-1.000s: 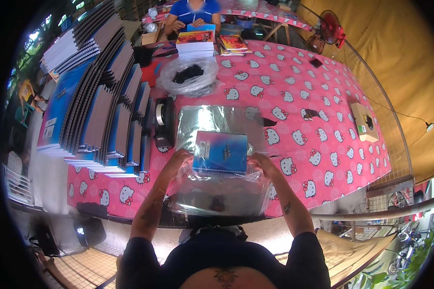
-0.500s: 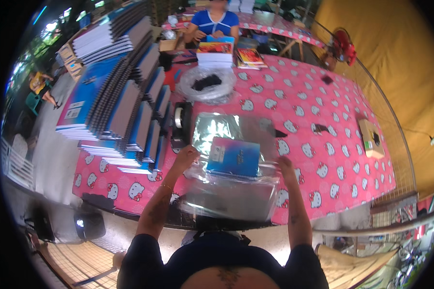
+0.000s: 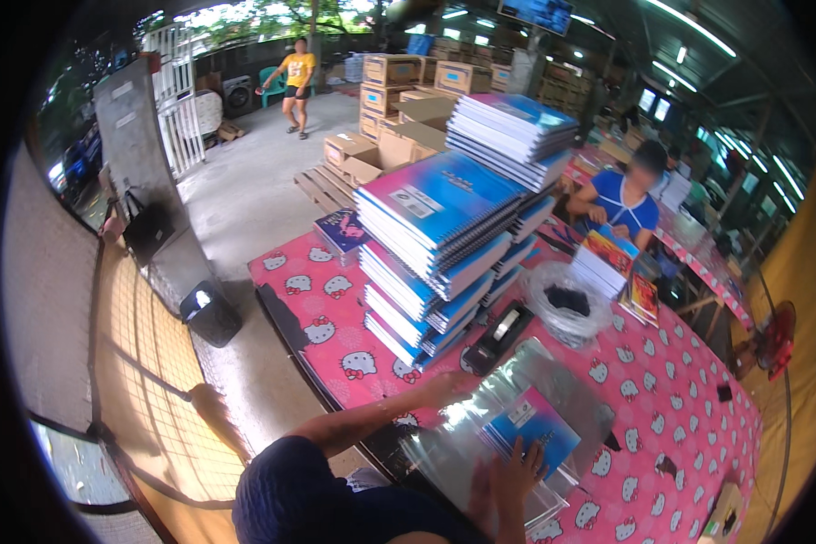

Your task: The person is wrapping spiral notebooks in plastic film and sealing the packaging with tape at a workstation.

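A blue notebook lies inside a clear plastic sleeve on top of a pile of more sleeves on the pink patterned tablecloth. My left hand grips the sleeve's left edge, close to the tall leaning piles of spiral notebooks. My right hand rests flat on the sleeve just below the notebook, fingers spread. My forearms come in from the lower edge.
A black tape dispenser and a clear bag with dark items sit past the sleeves. A person in blue works at the far end. Cardboard boxes, a black bin and a red fan stand around.
The view has swung left and up, so the yard and boxes now show. Both hands stay at the sleeve with the notebook; my right hand now lies lower on it.
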Available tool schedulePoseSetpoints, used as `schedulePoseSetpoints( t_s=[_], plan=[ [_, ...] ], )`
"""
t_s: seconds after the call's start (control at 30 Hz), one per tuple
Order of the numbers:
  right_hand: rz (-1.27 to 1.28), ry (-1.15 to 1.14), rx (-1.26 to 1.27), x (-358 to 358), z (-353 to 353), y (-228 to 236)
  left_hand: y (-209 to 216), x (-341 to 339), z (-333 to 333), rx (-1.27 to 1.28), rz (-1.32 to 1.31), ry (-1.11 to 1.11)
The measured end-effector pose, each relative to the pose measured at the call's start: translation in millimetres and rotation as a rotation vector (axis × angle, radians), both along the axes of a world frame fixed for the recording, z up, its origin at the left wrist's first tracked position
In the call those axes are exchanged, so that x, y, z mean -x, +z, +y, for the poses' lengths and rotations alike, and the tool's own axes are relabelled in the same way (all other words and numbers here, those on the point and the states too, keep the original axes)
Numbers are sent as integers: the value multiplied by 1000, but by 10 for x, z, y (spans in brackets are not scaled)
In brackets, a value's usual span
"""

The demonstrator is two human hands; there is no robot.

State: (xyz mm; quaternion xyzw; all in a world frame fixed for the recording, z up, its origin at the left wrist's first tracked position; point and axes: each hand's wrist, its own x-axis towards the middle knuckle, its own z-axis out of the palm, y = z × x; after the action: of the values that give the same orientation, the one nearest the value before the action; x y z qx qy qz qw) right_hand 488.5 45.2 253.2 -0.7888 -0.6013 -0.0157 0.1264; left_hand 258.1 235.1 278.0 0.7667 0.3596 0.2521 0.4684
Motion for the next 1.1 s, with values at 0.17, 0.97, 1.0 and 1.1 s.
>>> schedulePoseSetpoints(
  t_s=[0.17, 0.97, 1.0, 1.1],
  plan=[
    [-36, -20, 146, 31, -75, 160, 1894, 1413, -532, 153, -262, -393],
    [-97, 18, -46, -104, -16, -50, 2520, 1604, -1244, -304, -869, -56],
    [-113, 14, -56, -119, -49, -105, 2635, 1428, -1317, -320, -841, -52],
    [-122, 27, -69, -83, -26, -47, 2873, 1082, -1379, -722, -818, -189]
  ],
)
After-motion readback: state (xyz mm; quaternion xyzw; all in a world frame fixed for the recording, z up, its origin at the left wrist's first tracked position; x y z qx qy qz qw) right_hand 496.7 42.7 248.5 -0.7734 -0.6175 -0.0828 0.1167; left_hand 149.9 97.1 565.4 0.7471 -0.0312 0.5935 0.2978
